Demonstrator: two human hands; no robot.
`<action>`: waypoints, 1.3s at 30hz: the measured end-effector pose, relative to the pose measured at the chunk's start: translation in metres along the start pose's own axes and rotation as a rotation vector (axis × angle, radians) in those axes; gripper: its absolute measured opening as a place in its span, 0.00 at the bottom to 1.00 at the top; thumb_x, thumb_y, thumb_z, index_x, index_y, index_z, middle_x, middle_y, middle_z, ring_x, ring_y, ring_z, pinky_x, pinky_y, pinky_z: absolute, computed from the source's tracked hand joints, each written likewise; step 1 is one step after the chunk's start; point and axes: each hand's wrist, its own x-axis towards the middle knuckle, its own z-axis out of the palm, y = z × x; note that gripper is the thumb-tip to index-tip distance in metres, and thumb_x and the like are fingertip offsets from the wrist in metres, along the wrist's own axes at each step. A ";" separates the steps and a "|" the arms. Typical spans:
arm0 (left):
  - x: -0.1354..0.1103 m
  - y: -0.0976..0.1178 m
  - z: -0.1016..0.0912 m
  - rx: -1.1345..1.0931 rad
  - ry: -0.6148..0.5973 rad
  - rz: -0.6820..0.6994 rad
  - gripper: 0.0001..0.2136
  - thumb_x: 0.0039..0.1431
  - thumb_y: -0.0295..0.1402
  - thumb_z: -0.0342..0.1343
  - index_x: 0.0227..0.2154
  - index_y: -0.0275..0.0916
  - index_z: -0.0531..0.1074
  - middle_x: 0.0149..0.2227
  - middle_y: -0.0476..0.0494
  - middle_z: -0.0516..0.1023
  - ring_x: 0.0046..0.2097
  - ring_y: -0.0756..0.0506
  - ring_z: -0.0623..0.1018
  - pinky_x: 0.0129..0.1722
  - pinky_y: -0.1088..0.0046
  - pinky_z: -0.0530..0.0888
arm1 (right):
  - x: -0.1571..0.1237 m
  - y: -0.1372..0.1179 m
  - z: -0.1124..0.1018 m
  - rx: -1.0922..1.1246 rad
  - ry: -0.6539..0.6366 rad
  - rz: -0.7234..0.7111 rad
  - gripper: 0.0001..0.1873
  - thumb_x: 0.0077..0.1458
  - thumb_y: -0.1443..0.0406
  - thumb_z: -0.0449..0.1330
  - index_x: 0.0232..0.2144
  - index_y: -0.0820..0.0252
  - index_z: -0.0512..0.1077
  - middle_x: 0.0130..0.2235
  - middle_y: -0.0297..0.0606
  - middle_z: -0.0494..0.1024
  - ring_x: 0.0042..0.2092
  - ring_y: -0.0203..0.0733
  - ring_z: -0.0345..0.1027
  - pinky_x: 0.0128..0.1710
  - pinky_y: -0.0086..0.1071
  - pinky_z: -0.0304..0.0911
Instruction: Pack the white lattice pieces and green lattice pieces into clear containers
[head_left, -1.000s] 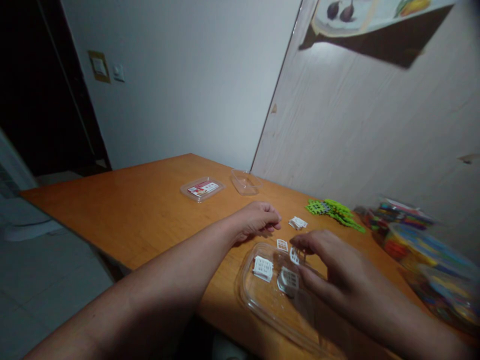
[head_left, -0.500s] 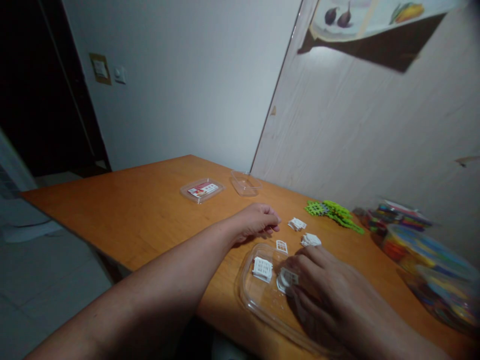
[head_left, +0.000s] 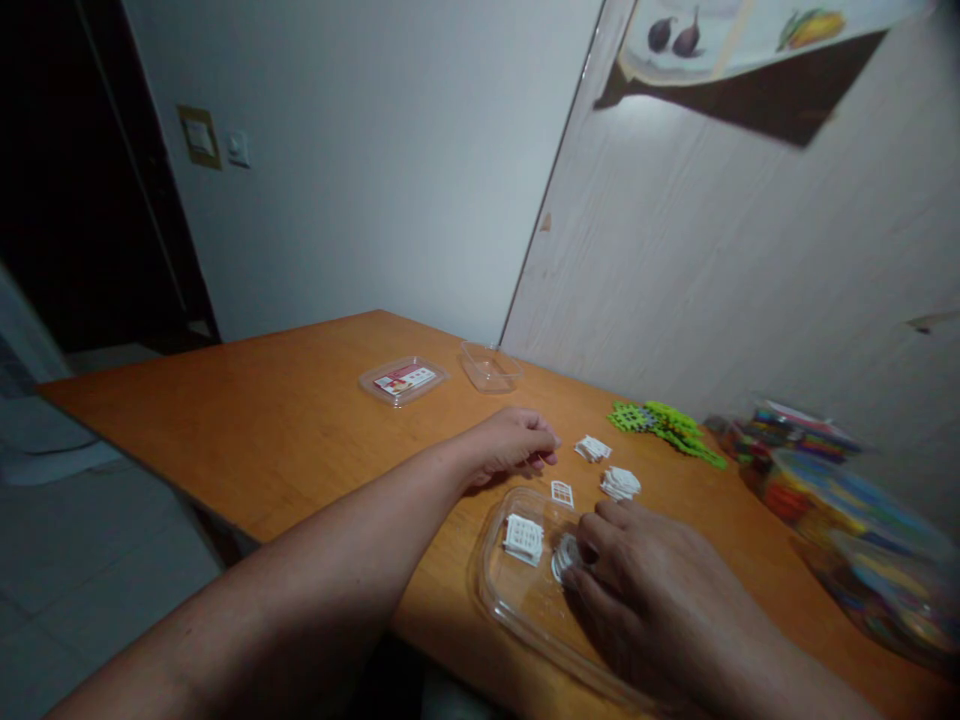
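Note:
My right hand (head_left: 637,570) is over a clear plastic tray (head_left: 517,620). Its fingers are closed at a stack of small white plastic pieces (head_left: 564,560), which they partly hide. To the left in the tray lies another stack, of white lattice window pieces (head_left: 523,538). A single white window piece (head_left: 562,493) lies by the tray's far rim. My left hand (head_left: 519,442) rests on the table with its fingers curled in, and nothing shows in them. Two more white piles, one lattice-like (head_left: 592,448) and one rounded (head_left: 620,483), lie to its right.
A labelled clear lid (head_left: 403,382) and a clear container (head_left: 491,370) stand farther back on the wooden table (head_left: 285,430). Green interlocking pieces (head_left: 671,430) lie near the wall. Tubs of colourful parts (head_left: 847,500) line the right side.
My right hand has lowered a little onto the stack in the tray. The window piece visible at its fingertips before is now hidden. My left hand has stayed in place.

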 end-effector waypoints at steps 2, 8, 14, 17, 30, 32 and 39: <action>0.000 0.000 0.000 -0.002 -0.001 0.009 0.09 0.51 0.35 0.60 0.31 0.36 0.70 0.31 0.44 0.78 0.27 0.53 0.72 0.25 0.79 0.65 | -0.001 0.000 -0.003 0.040 -0.014 0.030 0.08 0.59 0.60 0.58 0.27 0.54 0.68 0.30 0.38 0.74 0.31 0.43 0.65 0.30 0.35 0.53; 0.002 -0.003 0.000 -0.010 0.005 0.016 0.08 0.52 0.35 0.59 0.31 0.36 0.69 0.30 0.44 0.77 0.26 0.53 0.72 0.26 0.79 0.66 | 0.007 0.029 -0.019 0.206 0.053 0.162 0.08 0.60 0.59 0.56 0.30 0.53 0.70 0.29 0.35 0.75 0.29 0.39 0.66 0.27 0.32 0.54; 0.002 -0.007 0.000 0.004 0.019 0.039 0.06 0.51 0.32 0.57 0.29 0.36 0.68 0.28 0.46 0.76 0.27 0.53 0.72 0.29 0.77 0.68 | 0.048 0.069 -0.002 0.276 -0.117 0.182 0.05 0.54 0.63 0.58 0.34 0.56 0.72 0.28 0.34 0.75 0.28 0.39 0.65 0.26 0.31 0.52; 0.000 -0.008 0.001 0.019 0.015 0.047 0.05 0.50 0.32 0.56 0.27 0.36 0.68 0.25 0.47 0.74 0.27 0.52 0.71 0.28 0.77 0.66 | 0.067 0.074 0.010 0.344 -0.263 0.195 0.13 0.49 0.63 0.63 0.39 0.57 0.73 0.29 0.34 0.75 0.29 0.39 0.66 0.26 0.30 0.54; 0.001 -0.012 0.003 0.134 -0.017 0.029 0.03 0.46 0.30 0.55 0.25 0.37 0.68 0.21 0.51 0.69 0.23 0.53 0.67 0.23 0.77 0.61 | 0.107 0.071 0.024 0.217 -0.483 0.184 0.09 0.40 0.65 0.63 0.29 0.59 0.74 0.28 0.33 0.77 0.29 0.38 0.67 0.25 0.28 0.54; 0.000 -0.012 0.003 0.163 -0.023 0.038 0.03 0.46 0.30 0.55 0.25 0.37 0.68 0.20 0.52 0.68 0.22 0.53 0.65 0.22 0.76 0.59 | 0.107 0.073 0.026 0.204 -0.483 0.186 0.09 0.40 0.64 0.63 0.28 0.59 0.74 0.27 0.33 0.77 0.28 0.38 0.66 0.24 0.28 0.53; -0.004 -0.009 0.006 0.230 0.008 -0.014 0.07 0.44 0.28 0.55 0.30 0.36 0.73 0.19 0.53 0.67 0.20 0.53 0.62 0.19 0.77 0.56 | 0.103 0.071 0.022 0.150 -0.412 0.181 0.09 0.40 0.62 0.64 0.27 0.57 0.72 0.27 0.33 0.75 0.28 0.38 0.64 0.24 0.29 0.50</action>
